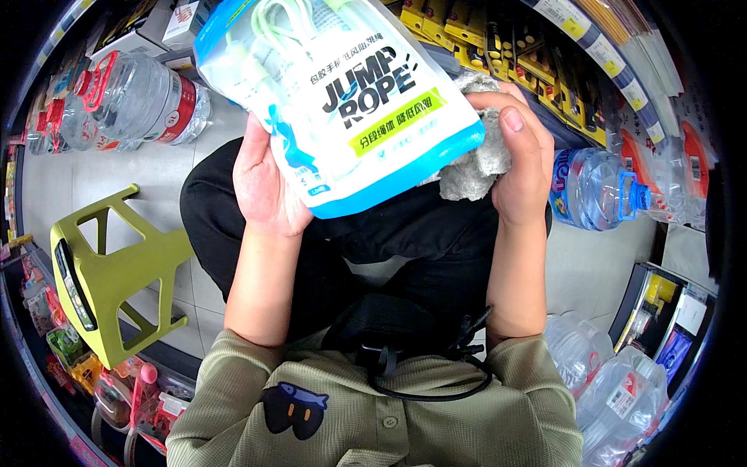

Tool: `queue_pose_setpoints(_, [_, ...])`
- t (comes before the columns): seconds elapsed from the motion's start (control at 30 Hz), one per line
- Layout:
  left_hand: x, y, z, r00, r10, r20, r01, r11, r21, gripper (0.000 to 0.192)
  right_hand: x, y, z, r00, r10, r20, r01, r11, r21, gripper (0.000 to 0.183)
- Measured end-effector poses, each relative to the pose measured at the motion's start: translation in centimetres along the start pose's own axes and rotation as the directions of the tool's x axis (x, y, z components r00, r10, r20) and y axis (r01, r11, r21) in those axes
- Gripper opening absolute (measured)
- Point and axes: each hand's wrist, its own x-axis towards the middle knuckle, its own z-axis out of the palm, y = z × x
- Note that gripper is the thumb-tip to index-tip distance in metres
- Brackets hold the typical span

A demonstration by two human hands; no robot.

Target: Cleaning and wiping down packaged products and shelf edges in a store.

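A white and blue plastic pouch [344, 175] with a clear window is held up in front of me, its printed face towards me. Through the window a pale green jump rope [274, 23] shows in loops. My left hand [268, 181] supports the pouch at its lower left edge, its fingers mostly hidden behind it. At the other side, my right hand [519, 157] grips a crumpled grey cloth [481, 169] against the pouch's right edge. The cloth bunches between thumb and fingers and hangs below the pouch.
Large water bottles [140, 99] stand at the left, and another bottle [601, 190] is at the right. A green plastic stool [105, 274] with a phone [76, 286] on its seat is at my left. Yellow-carded packages [525, 64] fill the shelf ahead. More bottles [624, 397] are lower right.
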Motion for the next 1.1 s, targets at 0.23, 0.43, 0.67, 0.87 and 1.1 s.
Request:
queue_pose_setpoints(0.23, [-0.2, 0.0, -0.4, 1.0, 0.003, -0.013, -0.002, 1.0, 0.028, 0.054, 0.2, -0.6, 0.0, 0.997, 0.052, 0.058, -0.057, 0.995, 0.086, 0.035])
queue_pose_setpoints(0.43, [-0.3, -0.1, -0.4, 1.0, -0.012, 0.014, 0.011, 0.998, 0.055, 0.054, 0.1, -0.6, -0.3, 0.989, 0.053, 0.138, -0.075, 0.984, 0.163, 0.034])
queue_pose_setpoints(0.67, [-0.3, -0.7, -0.6, 0.996, -0.079, 0.048, 0.074, 0.993, 0.089, 0.051, -0.2, -0.5, -0.8, 0.969, 0.104, 0.224, -0.15, 0.967, 0.203, 0.033])
queue_pose_setpoints(0.87, [0.0, -0.6, -0.8, 0.992, -0.037, -0.119, 0.063, 0.973, 0.224, 0.05, -0.5, -0.8, -0.1, 0.967, 0.061, 0.246, -0.079, 0.995, 0.064, 0.015])
queue_pose_setpoints(1.1, [0.6, -1.0, 0.6, 0.959, -0.068, -0.277, 0.227, 0.767, 0.6, 0.07, -0.8, -0.9, -0.3, 0.967, 0.08, 0.24, -0.091, 0.995, 0.038, 0.014])
